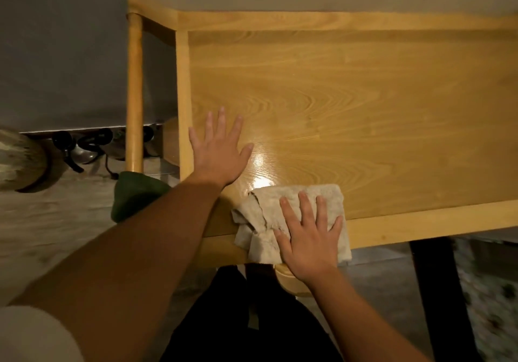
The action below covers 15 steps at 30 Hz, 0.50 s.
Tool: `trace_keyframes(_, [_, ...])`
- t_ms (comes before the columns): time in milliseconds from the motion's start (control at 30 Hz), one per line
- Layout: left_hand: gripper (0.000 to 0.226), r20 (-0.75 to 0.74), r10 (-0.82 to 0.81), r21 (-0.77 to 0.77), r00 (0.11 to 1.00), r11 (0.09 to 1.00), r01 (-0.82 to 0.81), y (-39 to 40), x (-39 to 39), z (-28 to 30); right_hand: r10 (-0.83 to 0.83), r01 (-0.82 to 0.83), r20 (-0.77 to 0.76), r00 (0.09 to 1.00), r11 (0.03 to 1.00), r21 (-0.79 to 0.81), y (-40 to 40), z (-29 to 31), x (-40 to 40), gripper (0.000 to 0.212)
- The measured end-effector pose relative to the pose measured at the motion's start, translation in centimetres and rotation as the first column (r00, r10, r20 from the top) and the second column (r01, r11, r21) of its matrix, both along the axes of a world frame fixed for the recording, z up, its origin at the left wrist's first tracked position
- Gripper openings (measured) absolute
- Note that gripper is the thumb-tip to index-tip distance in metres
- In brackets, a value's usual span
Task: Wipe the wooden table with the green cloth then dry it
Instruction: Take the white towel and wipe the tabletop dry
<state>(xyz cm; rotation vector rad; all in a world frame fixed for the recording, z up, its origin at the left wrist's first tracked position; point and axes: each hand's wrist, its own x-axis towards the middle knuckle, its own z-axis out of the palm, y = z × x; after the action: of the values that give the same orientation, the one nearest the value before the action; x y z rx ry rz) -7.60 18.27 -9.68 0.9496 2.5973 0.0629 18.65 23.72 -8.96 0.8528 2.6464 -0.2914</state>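
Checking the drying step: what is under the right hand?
A crumpled beige cloth, pressed flat by the right hand on the table near edge. The wood beneath it is covered.

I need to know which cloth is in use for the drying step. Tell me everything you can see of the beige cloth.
The beige cloth is a crumpled, loosely folded rag of soft, towel-like fabric. It lies on the wooden table at its near edge, part hanging over the rim. The right hand presses flat on it, fingers spread. The left hand rests apart on bare wood.
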Motion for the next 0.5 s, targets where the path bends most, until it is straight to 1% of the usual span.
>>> trace_keyframes(67, [0.072, -0.068, 0.028, 0.029, 0.997, 0.999, -0.027, -0.5, 0.8, -1.0, -0.014, 0.014, 0.023, 1.0, 1.0, -0.001, 0.2, 0.0, 0.1, 0.063])
trace_keyframes(133, [0.074, -0.08, 0.04, 0.041, 0.996, 0.998, -0.036, -0.5, 0.3, -1.5, -0.024, 0.024, 0.031, 0.999, 1.0, -0.003, 0.5, -0.4, -0.4, 0.064])
trace_keyframes(200, [0.075, -0.084, 0.041, 0.016, 0.996, 0.999, -0.039, -0.3, 0.0, -1.6, -0.04, 0.041, 0.044, 0.998, 0.999, -0.007, 1.0, -0.7, -1.3, 0.065])
trace_keyframes(267, [0.075, -0.103, 0.049, 0.042, 0.993, 0.998, -0.045, -0.2, 0.1, -1.4, -0.07, 0.07, 0.037, 0.997, 0.998, -0.006, 2.5, -1.0, -3.1, 0.065])
trace_keyframes(300, [0.074, -0.114, 0.044, 0.059, 0.993, 0.998, -0.037, -0.3, 0.2, -1.1, -0.079, 0.079, 0.027, 0.997, 0.997, -0.014, 3.6, -1.2, -4.6, 0.065])
trace_keyframes(367, [0.073, -0.117, 0.015, 0.038, 0.993, 0.999, -0.01, -0.1, 0.2, -1.0, -0.085, 0.085, 0.003, 0.996, 0.996, -0.005, 6.3, -1.3, -7.8, 0.065])
trace_keyframes(433, [0.074, -0.119, 0.024, 0.028, 0.993, 0.999, -0.021, 0.0, -0.1, -1.6, -0.069, 0.069, -0.028, 0.997, 0.997, 0.016, 9.3, -1.6, -12.2, 0.065])
trace_keyframes(500, [0.076, -0.117, 0.028, 0.071, 0.993, 0.997, -0.019, -0.2, -0.2, -2.3, -0.032, 0.034, -0.047, 0.998, 0.999, 0.036, 12.5, -1.8, -17.0, 0.066])
